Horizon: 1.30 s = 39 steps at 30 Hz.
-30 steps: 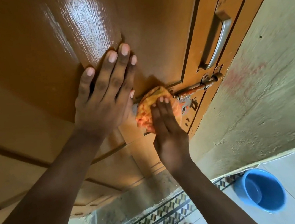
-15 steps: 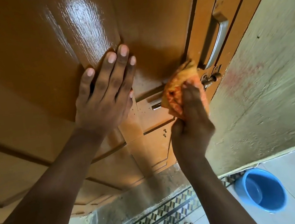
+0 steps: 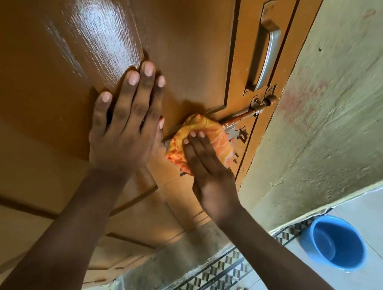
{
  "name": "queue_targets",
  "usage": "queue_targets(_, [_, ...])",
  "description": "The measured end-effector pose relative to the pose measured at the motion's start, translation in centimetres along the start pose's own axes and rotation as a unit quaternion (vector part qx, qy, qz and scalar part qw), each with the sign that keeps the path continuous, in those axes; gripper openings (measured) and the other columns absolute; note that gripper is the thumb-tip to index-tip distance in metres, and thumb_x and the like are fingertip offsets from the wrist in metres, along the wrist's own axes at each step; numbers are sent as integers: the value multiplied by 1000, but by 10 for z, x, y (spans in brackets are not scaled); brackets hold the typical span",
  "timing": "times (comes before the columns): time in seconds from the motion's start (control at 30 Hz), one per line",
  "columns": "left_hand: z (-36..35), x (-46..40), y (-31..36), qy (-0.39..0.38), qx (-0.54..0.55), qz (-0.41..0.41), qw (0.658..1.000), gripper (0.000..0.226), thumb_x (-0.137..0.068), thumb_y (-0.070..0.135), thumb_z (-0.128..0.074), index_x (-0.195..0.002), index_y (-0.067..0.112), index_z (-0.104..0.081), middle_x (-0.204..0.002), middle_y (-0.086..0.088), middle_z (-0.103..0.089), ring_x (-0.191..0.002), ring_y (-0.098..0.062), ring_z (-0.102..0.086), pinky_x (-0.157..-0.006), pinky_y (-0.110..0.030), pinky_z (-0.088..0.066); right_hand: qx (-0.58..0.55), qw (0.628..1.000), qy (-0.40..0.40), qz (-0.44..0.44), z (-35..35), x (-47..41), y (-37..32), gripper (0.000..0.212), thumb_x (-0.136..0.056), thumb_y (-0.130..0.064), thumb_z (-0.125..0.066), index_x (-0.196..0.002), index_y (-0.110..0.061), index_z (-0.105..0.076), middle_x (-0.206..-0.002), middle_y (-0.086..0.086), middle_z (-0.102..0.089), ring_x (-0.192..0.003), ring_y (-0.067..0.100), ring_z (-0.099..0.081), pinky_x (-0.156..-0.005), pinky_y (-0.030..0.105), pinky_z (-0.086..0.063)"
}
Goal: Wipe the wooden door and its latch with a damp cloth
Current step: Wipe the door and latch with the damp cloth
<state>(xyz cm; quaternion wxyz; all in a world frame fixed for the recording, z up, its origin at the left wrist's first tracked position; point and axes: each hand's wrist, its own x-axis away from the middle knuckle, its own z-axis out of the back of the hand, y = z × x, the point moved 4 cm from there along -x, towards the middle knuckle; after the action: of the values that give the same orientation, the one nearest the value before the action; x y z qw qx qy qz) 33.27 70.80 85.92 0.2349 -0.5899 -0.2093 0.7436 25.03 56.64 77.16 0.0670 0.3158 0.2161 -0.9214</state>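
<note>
Pressing under right hand (image 3: 209, 166): cloth (image 3: 199, 139).

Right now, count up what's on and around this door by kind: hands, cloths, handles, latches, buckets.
Hands: 2, left hand flat on the door, right hand pressing the cloth
Cloths: 1, orange cloth
Handles: 1, metal handle
Latches: 1, sliding latch
Buckets: 1, blue bucket
Total: 6

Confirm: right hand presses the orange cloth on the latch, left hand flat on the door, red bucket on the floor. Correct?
One error: the bucket is blue, not red, as the head view shows. The rest holds: right hand presses the orange cloth on the latch, left hand flat on the door.
</note>
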Motion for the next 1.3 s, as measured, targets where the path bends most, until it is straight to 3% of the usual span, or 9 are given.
queue_targets(0.17, [0,1,1,-4,-3,-1,1000,71,-102,41,-50,-165,10,-34,-172,-14,-14,-162,-27,-3,-124,-46,-15,-4,999,11,-53,3,-1,8,66,-83,10,-46,-148,-3,-50,-156,14,-49,-150,29,-38,-85,41,-64])
queue_targets(0.33, [0,-1,1,-1,2,-5,1000,71,-102,41,-50,-164,10,-35,-171,-13,-18,-162,-27,-5,-124,-46,-15,-21,1000,-8,12,9,1,12,68,-82,13,-51,-147,-3,-53,-156,13,-49,-149,28,-39,-74,35,-65])
queue_targets(0.53, [3,0,0,3,23,-2,1000,69,-104,38,-51,-165,10,-33,-172,-13,-16,-162,-26,-4,-125,-47,-13,-70,997,-18,-3,15,3,-3,78,-73,17,-61,-148,-5,-52,-156,11,-49,-148,28,-41,-84,35,-63])
queue_targets(0.63, [6,7,10,-39,87,20,995,69,-103,33,-51,-166,13,-30,-174,-7,-13,-163,-25,1,-127,-51,0,-136,988,30,-65,34,10,15,67,-79,8,-52,-141,-15,-61,-138,9,-66,-113,31,-70,-76,34,-63])
queue_targets(0.73, [13,30,34,-113,182,15,977,66,-104,28,-48,-166,13,-31,-174,-3,-21,-162,-26,-8,-126,-55,9,-294,906,104,-285,55,18,36,58,-83,13,-52,-124,-22,-73,-87,7,-75,-64,25,-64,-52,39,-54])
queue_targets(0.83, [21,40,51,-119,278,41,952,48,-102,19,-52,-148,6,-59,-154,-13,-55,-144,-33,-45,-126,-53,-16,-290,869,190,-352,84,18,47,43,-85,16,-50,-100,-14,-78,-65,6,-68,-57,14,-54,-50,29,-44])
queue_targets(0.9, [23,36,63,-129,311,37,941,39,-101,15,-56,-137,5,-68,-131,-17,-67,-118,-36,-58,-115,-52,-38,-282,863,224,-354,94,13,55,41,-87,12,-51,-103,-14,-78,-66,11,-69,-53,19,-57,-48,31,-49])
queue_targets(1.07, [23,18,85,-135,320,32,937,34,-102,18,-64,-135,9,-70,-121,-11,-69,-105,-32,-64,-92,-47,-48,-165,916,218,-293,84,-7,78,63,-77,2,-46,-135,-12,-67,-119,17,-75,-104,31,-74,-84,51,-62])
queue_targets(1.3, [21,14,90,-136,336,75,929,27,-100,8,-67,-125,11,-76,-95,-10,-67,-86,-35,-66,-80,-47,-49,-78,980,46,-175,37,-25,62,63,-84,-2,-48,-147,-4,-53,-152,15,-53,-143,38,-46,-99,46,-55])
